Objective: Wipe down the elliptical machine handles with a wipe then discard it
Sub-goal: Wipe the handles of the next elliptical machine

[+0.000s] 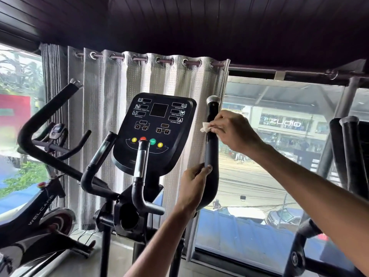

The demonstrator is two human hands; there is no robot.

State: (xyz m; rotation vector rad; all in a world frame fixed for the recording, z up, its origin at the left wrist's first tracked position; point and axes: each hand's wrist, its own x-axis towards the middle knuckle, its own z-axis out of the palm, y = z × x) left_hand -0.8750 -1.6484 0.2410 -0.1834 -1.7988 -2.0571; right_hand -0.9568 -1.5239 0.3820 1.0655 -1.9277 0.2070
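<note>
Curtain (151, 80), street window (279, 176) behind (gym) — right grip (233, 130) pinches wipe (205, 127), left grip (194, 182) clasps handle (211, 152).

The console (155, 126) stands in the middle, in front of the curtain (119, 92). Two short inner handles (140, 168) rise just before and below it. The left handle (47, 111) sweeps up to the console's left. The right handle (211, 150) rises just to the console's right, before the window (279, 176). The wipe (206, 126) lies against the upper part of the right handle, held there by the right grip (235, 130). The left grip (194, 182) holds the same handle lower down. An exercise bike (40, 208) stands far left, behind the left handle. Another machine (347, 152) stands far right.
</note>
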